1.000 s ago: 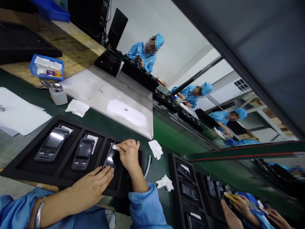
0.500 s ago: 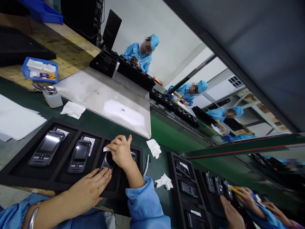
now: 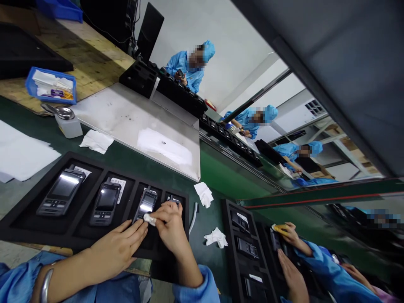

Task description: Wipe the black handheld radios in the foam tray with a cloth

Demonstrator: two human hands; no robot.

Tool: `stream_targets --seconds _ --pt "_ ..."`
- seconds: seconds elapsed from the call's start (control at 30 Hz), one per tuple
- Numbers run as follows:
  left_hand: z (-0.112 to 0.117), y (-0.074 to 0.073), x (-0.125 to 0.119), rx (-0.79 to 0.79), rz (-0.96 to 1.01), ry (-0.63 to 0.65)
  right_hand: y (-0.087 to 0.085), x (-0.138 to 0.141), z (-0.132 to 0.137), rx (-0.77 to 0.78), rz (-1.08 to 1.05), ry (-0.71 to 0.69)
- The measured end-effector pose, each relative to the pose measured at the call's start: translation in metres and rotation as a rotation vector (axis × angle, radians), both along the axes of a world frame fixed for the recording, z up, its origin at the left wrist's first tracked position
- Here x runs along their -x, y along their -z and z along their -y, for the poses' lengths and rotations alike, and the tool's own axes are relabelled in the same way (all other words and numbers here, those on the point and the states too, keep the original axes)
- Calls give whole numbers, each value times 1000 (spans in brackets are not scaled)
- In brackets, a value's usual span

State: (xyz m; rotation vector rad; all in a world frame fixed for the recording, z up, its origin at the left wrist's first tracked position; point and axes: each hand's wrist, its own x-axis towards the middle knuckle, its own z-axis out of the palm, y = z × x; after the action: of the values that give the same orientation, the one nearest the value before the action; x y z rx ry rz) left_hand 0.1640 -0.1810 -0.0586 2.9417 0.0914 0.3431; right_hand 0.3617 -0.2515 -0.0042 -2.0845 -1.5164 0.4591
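Observation:
In the head view a black foam tray (image 3: 22, 229) holds several handheld phones with antennas and keys, one to a compartment. The third handset (image 3: 147, 202) lies screen up under both hands. My left hand (image 3: 121, 248) rests flat on its lower end, fingers stretched out. Between the pinched fingers of my right hand (image 3: 170, 225) is a crumpled white wipe (image 3: 149, 219), pressed at the handset's lower right side. To the left lie a second handset (image 3: 104, 202) and another handset (image 3: 61, 192). My right hand partly covers the handset (image 3: 173, 199) in the rightmost compartment.
Crumpled tissues (image 3: 203, 194), a white brush (image 3: 193, 216) and a dispenser bottle (image 3: 67, 122) lie around the tray. A metal plate (image 3: 110, 105) is behind it. At right, a co-worker's hands (image 3: 292, 269) work over another tray. More co-workers sit across the line.
My right hand has moved the wipe from the handset's top down to its lower right side, uncovering the screen. My left hand has stayed put. The neighbouring co-worker's hands have shifted left.

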Motion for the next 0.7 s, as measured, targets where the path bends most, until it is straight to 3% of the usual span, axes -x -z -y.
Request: stream_targets --seconds 0.13,0.27,0.53,0.7 --pt "2 0 1 -1 -25 -12 -3 -11 -39 -70 92 108" --pt "2 1 2 -11 -24 -13 -2 -4 -63 -27 178 62" --pt "2 1 2 12 20 -23 -12 9 -15 91 49 -96" --pt "2 0 2 -14 -2 -5 -13 1 -38 18 103 -16"
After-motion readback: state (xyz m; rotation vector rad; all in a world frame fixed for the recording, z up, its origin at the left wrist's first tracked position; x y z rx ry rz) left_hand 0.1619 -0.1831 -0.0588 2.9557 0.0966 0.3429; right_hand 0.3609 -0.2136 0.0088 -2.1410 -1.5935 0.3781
